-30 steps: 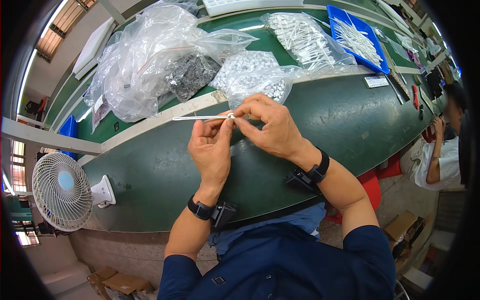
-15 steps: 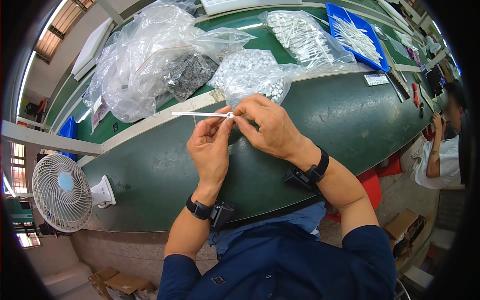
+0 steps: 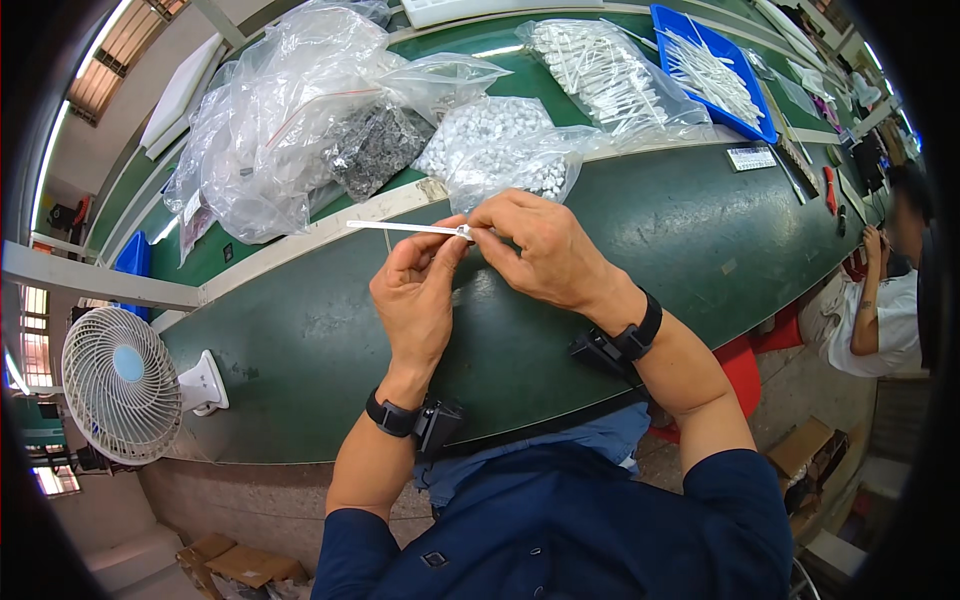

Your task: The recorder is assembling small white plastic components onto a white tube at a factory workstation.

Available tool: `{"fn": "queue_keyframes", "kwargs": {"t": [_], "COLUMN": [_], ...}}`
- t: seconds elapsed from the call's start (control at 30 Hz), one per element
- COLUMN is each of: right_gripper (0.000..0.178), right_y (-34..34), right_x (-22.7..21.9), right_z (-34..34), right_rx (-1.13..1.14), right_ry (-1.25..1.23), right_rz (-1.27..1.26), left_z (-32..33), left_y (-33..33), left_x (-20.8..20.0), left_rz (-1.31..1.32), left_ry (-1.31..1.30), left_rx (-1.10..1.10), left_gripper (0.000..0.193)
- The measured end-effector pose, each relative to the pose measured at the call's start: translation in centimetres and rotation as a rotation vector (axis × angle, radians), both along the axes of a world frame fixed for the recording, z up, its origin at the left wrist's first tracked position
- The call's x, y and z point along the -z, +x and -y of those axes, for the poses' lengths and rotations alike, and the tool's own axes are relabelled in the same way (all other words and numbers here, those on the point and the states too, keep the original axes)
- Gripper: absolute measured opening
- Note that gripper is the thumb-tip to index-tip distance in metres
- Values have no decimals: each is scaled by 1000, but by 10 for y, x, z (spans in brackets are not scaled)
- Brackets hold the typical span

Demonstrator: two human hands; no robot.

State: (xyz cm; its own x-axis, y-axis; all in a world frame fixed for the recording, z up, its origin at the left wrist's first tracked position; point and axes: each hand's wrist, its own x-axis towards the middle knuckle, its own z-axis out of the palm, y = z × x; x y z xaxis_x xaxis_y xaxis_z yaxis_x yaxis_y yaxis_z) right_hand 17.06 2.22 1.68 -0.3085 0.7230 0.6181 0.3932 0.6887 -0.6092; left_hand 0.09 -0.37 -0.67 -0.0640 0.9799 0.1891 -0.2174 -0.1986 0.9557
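A thin white plastic stick (image 3: 390,226) juts out leftward from my left hand (image 3: 415,295), whose thumb and fingers pinch it close to its right end. At that end, a small white piece (image 3: 465,231) sits between the fingertips of both hands. My right hand (image 3: 540,250) is closed in a pinch on this piece; its exact shape is mostly covered by my fingers. Both hands are held above the green tabletop (image 3: 520,350). Just beyond them lie clear bags of small white pieces (image 3: 500,150).
Behind are a big clear plastic bag (image 3: 270,130), a bag of dark parts (image 3: 375,150), a bag of white sticks (image 3: 600,75) and a blue tray (image 3: 765,128) of sticks. A white fan (image 3: 130,380) stands left. Another person (image 3: 880,310) sits at the far right.
Both hands keep their pinch on the stick and small piece. My left hand has shifted very slightly left, and the stick's left end has dipped level a little.
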Motion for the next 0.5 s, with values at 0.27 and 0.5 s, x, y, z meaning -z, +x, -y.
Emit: {"fn": "queue_keyframes", "kwargs": {"t": [0.27, 0.5], "right_gripper": [10, 8], "right_y": [0, 1], "right_x": [2, 0], "right_z": [-1, 0], "right_rx": [-12, -19], "right_ry": [16, -72], "right_rz": [8, -15], "left_z": [0, 0], "left_y": [1, 0], "left_x": [0, -1], "left_rz": [9, 33], "left_ry": [0, -18], "left_rx": [-7, -7], "left_gripper": [9, 9]}}
